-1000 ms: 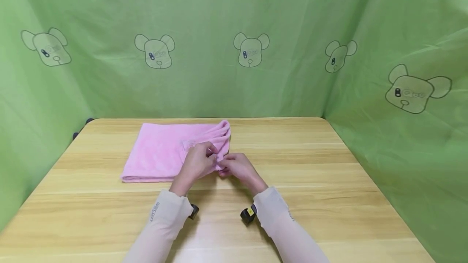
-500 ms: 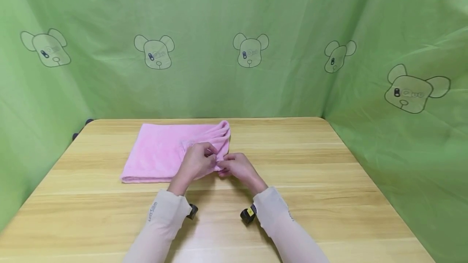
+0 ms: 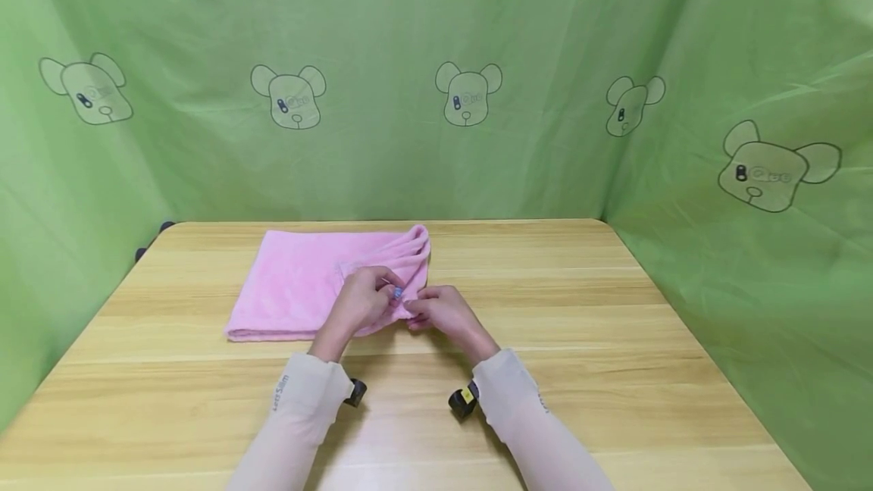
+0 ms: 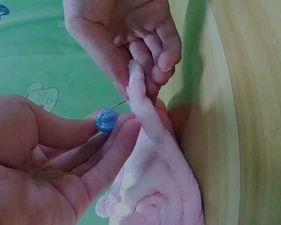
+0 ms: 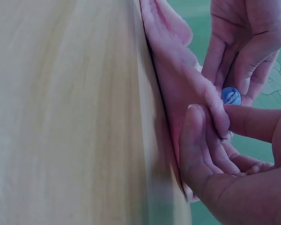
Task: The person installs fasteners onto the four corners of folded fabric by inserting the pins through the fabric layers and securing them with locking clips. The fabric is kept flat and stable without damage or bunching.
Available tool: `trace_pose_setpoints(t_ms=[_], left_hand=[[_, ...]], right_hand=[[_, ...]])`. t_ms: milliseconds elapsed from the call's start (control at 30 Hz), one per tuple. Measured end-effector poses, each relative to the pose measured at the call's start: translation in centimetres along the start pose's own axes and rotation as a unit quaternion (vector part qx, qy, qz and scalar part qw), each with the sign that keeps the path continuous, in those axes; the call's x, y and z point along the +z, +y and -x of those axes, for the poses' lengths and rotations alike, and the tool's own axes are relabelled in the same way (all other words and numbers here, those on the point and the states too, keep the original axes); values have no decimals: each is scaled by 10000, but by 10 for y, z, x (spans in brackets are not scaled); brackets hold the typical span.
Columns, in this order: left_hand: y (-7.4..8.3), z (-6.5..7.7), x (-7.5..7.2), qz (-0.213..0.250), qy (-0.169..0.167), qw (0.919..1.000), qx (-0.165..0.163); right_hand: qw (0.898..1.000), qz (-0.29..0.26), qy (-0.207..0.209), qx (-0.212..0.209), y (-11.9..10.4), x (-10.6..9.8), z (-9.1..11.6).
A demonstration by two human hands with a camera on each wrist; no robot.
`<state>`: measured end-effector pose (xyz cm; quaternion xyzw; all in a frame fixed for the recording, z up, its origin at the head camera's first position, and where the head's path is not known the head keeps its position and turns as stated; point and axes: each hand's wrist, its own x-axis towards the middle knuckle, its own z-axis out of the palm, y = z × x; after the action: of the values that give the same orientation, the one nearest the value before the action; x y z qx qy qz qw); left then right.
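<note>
A folded pink plush cloth (image 3: pixel 293 279) lies on the wooden table, its right end gathered into folds. My left hand (image 3: pixel 361 300) pinches a pin with a blue head (image 4: pixel 106 120) between thumb and fingers. The thin metal shaft of the pin runs to the cloth's raised edge (image 4: pixel 144 105) in the left wrist view; whether its tip is inside the fabric cannot be told. My right hand (image 3: pixel 445 313) pinches that same edge of the cloth between thumb and fingers. From the right wrist, the blue head (image 5: pixel 231 95) shows just behind the cloth.
The wooden table (image 3: pixel 580 370) extends on all sides of the cloth. Green curtains (image 3: pixel 382 150) with printed bear faces hang behind and at both sides. A dark object (image 3: pixel 141 254) shows by the table's back left edge. Black cameras (image 3: pixel 463 401) sit at both wrists.
My left hand has drawn slightly back to the left, and the pin's blue head now shows between its fingers. The right hand and the cloth look almost unmoved.
</note>
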<state>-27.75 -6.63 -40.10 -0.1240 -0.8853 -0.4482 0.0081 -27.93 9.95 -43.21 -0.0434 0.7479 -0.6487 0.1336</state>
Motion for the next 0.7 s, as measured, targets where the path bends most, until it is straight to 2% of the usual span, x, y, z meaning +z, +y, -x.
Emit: trace_pose_setpoints(t_ms=[300, 700], left_hand=[[0, -1, 1, -58, -38, 9999, -86], [-2, -1, -1, -92, 33, 9999, 73]], right_hand=[[10000, -58, -2, -21, -1, 0, 1], [10000, -52, -52, 35, 0, 0, 1]])
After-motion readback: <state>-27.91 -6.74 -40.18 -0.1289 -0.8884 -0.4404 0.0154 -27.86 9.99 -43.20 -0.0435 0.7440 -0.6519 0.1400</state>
